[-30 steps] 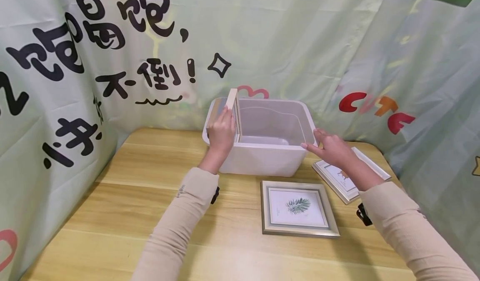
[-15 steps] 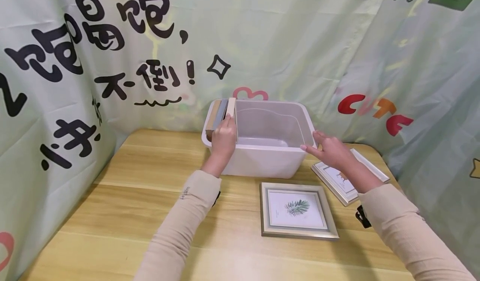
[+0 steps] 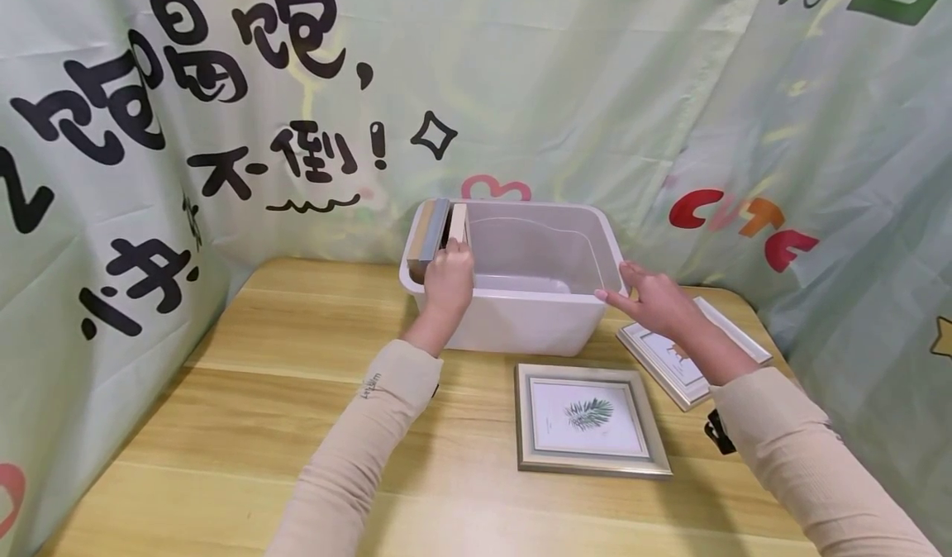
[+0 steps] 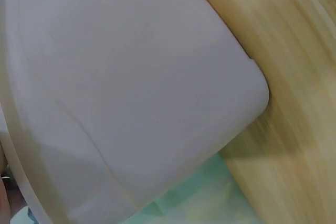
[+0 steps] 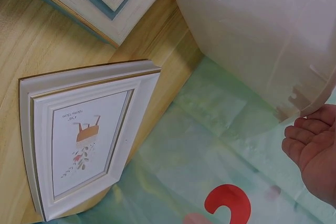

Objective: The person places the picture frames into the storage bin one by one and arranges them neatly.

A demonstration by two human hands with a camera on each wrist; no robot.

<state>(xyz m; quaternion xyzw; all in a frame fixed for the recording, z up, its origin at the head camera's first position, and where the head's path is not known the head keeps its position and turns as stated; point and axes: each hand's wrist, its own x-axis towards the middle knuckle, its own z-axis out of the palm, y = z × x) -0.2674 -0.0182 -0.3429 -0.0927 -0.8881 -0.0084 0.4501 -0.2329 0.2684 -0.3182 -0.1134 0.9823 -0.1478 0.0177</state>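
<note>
A pale bin (image 3: pixel 521 321) stands at the back of the table. My left hand (image 3: pixel 445 286) grips the near top edge of a cream-edged frame (image 3: pixel 459 220), upright inside the bin's left part. Left of it stand a grey-edged item (image 3: pixel 435 230) and a brown-edged item (image 3: pixel 421 230). At the bin's right front corner my right hand (image 3: pixel 662 299) rests on the rim, thumb and index finger extended; in the right wrist view the hand (image 5: pixel 315 150) touches the outside of the bin (image 5: pixel 252 19). The left wrist view shows mostly the bin's wall (image 4: pixel 142 77).
A silver frame with a green leaf print (image 3: pixel 590 415) lies flat in front of the bin. Right of the bin, partly under my right forearm, lie a frame with an animal picture (image 3: pixel 664 357) and a white-edged frame (image 3: pixel 736 331). A printed curtain (image 3: pixel 565 86) hangs behind the table.
The cream-edged frame has gone down into the bin, with my left hand lowering along with it. My right hand has stayed at the rim.
</note>
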